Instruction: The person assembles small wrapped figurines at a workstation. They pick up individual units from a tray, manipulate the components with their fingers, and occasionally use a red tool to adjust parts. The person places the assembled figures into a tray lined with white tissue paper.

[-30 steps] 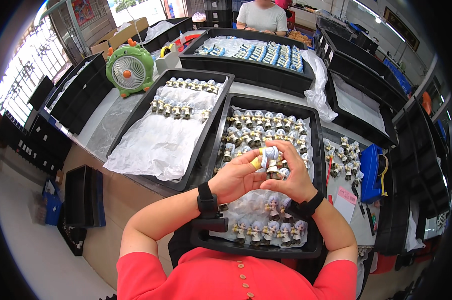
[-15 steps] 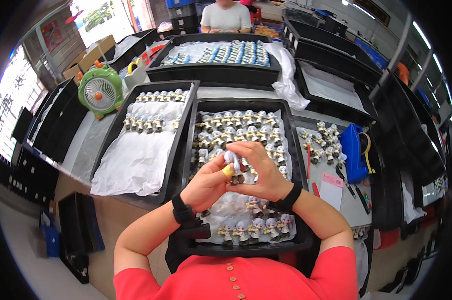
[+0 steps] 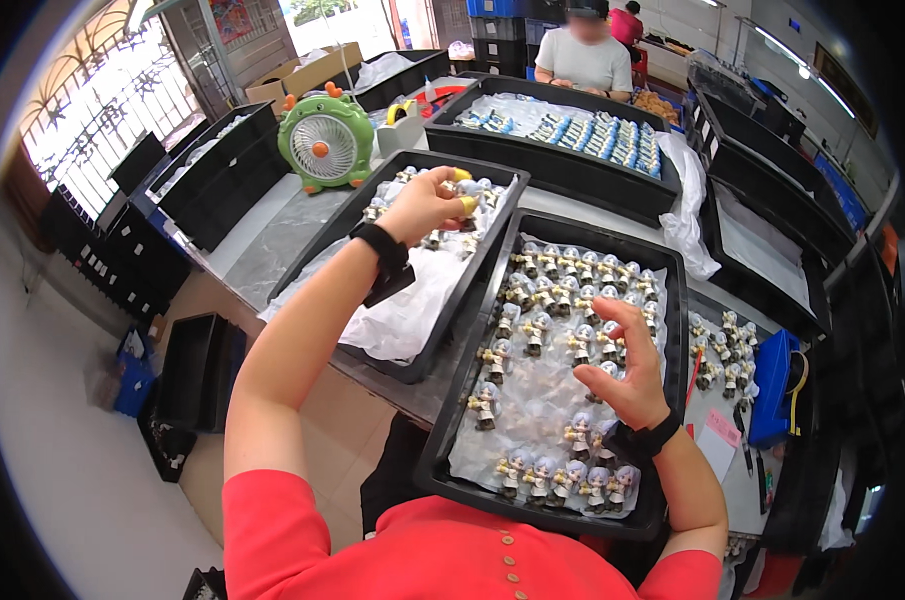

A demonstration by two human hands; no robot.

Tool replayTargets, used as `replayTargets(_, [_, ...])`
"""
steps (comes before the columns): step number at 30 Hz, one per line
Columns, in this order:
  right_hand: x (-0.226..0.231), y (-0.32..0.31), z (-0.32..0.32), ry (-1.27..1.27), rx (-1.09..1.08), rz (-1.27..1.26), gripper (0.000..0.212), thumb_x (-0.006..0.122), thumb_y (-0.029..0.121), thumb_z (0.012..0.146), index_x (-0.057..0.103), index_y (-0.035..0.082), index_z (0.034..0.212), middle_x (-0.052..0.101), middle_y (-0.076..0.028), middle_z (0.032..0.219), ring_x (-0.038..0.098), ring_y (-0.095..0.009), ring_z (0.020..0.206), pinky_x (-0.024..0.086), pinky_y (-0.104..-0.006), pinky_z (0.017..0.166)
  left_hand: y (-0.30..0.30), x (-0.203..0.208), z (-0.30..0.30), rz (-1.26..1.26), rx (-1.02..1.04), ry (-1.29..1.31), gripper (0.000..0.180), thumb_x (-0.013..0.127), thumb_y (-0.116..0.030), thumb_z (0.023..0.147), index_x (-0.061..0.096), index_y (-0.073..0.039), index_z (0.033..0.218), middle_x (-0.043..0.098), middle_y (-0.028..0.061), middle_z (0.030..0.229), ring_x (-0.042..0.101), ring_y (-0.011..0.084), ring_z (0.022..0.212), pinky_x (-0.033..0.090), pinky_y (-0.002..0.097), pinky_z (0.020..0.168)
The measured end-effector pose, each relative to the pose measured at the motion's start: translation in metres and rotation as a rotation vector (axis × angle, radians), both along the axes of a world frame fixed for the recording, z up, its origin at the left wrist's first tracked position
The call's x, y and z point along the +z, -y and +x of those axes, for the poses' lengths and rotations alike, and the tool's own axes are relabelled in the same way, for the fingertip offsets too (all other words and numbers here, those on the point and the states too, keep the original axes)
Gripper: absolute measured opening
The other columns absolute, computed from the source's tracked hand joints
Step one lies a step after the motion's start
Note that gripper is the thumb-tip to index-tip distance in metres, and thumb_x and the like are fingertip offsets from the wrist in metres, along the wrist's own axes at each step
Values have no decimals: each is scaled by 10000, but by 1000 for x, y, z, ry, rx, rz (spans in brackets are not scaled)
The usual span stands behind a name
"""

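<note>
My left hand (image 3: 428, 208) reaches over the left black tray (image 3: 428, 345), yellow covers on its thumb and a finger. Its fingers are bent round a small pale-haired figurine (image 3: 470, 219), mostly hidden by the hand and hard to tell from the figurines standing beside it. My right hand (image 3: 628, 370) is open and holds nothing, thumb and fingers apart above the right black tray (image 3: 673, 400). Rows of pale-haired figurines (image 3: 578, 432) in light coats lie on the white lining there. Black bands circle both wrists.
A green fan (image 3: 325, 145) stands beyond the left tray. Farther back is a tray of blue-and-white pieces (image 3: 603, 140), with a person (image 3: 583, 60) behind it. More figurines (image 3: 728, 350), a blue holder (image 3: 773, 390) and pens lie at the right.
My hands, together on a figurine before, have parted. The left went out over the left tray; the right stayed over the right tray and opened. The view has swung left.
</note>
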State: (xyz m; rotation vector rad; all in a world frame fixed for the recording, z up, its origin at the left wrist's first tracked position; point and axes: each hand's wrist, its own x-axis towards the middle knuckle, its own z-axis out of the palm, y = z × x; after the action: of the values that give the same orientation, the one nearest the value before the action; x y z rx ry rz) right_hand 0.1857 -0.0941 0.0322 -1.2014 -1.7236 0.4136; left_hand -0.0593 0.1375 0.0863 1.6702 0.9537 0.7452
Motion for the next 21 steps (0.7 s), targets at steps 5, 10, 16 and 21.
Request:
replayTargets(5, [2,-2,1,20,-44,-13,604,752,233,712,511,94,1249,512,-90,1215,515,-228,1095,431,-331,849,-61,-56,-2,500,264,-701,415,712,-219,655,633,-45,1024,658,186,951,644,308,894,501,383,806])
replayTargets(10, [3,-3,3,33,-81,-18,523,736,237,732,545,93,1197,522,-99,1201,524,-229,1083,440,-330,831,-84,-100,24,557,241,-849,395,728,-190,664,650,-75,1034,656,177,995,619,316,957,489,396,845])
replayTargets(16, [4,-6,2,29,-95,-6,459,724,191,731,571,86,1150,547,-98,1165,547,-230,1047,445,-319,808,-97,-124,27,539,242,-982,394,734,-158,641,670,-67,1018,632,208,1001,604,342,987,487,403,868])
replayTargets(21, [1,-5,3,54,-114,-53,413,715,143,735,587,64,1120,581,-102,1090,573,-228,989,456,-320,795,-99,-124,30,524,157,-894,482,736,-195,644,648,-73,1102,602,241,1047,599,359,987,479,385,886])
